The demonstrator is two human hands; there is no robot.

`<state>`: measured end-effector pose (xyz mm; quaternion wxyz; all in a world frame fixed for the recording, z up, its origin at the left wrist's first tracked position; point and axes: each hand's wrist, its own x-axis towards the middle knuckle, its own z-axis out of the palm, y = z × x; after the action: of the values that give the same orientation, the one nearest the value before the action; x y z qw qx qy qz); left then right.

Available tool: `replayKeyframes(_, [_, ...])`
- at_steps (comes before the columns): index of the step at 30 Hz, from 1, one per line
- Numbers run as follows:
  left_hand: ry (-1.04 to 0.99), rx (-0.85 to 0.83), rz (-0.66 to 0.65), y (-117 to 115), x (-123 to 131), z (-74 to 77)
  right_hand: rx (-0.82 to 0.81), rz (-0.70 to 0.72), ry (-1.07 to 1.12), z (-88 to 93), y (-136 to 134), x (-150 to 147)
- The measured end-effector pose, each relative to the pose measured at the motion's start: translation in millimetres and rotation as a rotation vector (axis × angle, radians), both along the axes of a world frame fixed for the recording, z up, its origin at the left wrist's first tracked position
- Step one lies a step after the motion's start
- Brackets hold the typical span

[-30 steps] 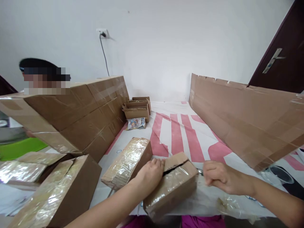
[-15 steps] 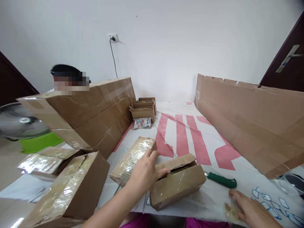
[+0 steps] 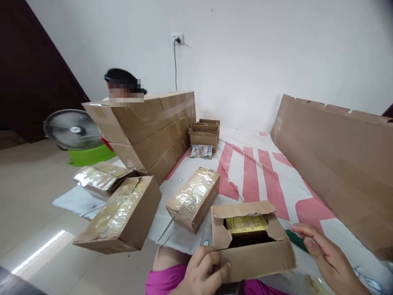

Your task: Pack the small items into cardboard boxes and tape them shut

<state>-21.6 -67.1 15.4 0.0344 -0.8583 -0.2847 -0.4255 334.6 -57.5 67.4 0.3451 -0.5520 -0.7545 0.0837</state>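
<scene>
We have a small brown cardboard box (image 3: pixel 254 257) with its top flaps open right in front of us. It sits low in the middle of our view, at the near edge of a white sheet with red stripes (image 3: pixel 250 176) spread on the floor (image 3: pixel 30 196). Inside the box we see a shiny yellow packet (image 3: pixel 245 224).

Our left hand (image 3: pixel 204 274) holds the box at its front left corner. Its grip is closed on the cardboard, with the thumb on the front wall. Our right hand (image 3: pixel 325 254) is just beside the right flap. Its grip is wide and holds nothing, and the fingers are spread. A dark green handle (image 3: pixel 295 241) lies under it, and we cannot tell if the fingers touch it.

To do this step well, we think the left hand should hold the box firm and flat so it does not tip. The right hand should push the flaps back wide so the packet is easy to reach. The green handle may belong to a knife, so our fingers should keep away from its hidden end.

Near the open box, on its left, lies a long brown box wrapped in shiny tape (image 3: pixel 193 198). Farther left are two more taped brown boxes (image 3: pixel 123 215). Behind them is a stack of big brown cartons (image 3: pixel 153 127), and another person (image 3: pixel 121 75) is behind that. A grey fan (image 3: pixel 72 129) stands at the far left. A tall wall of brown cardboard (image 3: pixel 337 155) runs along the right.
</scene>
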Motion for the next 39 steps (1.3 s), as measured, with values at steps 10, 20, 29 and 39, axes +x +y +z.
replayKeyframes(10, [-0.346, -0.349, 0.025, -5.9, -3.3, -15.6, 0.282, 0.387, -0.553, 0.1, 20.4, -49.9])
replayKeyframes(20, [0.221, -0.455, 0.163, 25.5, 12.4, 63.4, 0.32, 0.194, -0.618, 3.6, 28.3, -48.9])
replayKeyframes(29, [0.229, -0.606, 0.251, 53.5, 23.5, 77.4, 0.325, -0.052, -0.528, 10.7, 26.6, -22.5])
replayKeyframes(39, [-0.252, -0.837, 0.374, 39.2, 1.9, 46.8, 0.065, 0.187, -0.645, 28.7, 56.7, -44.4])
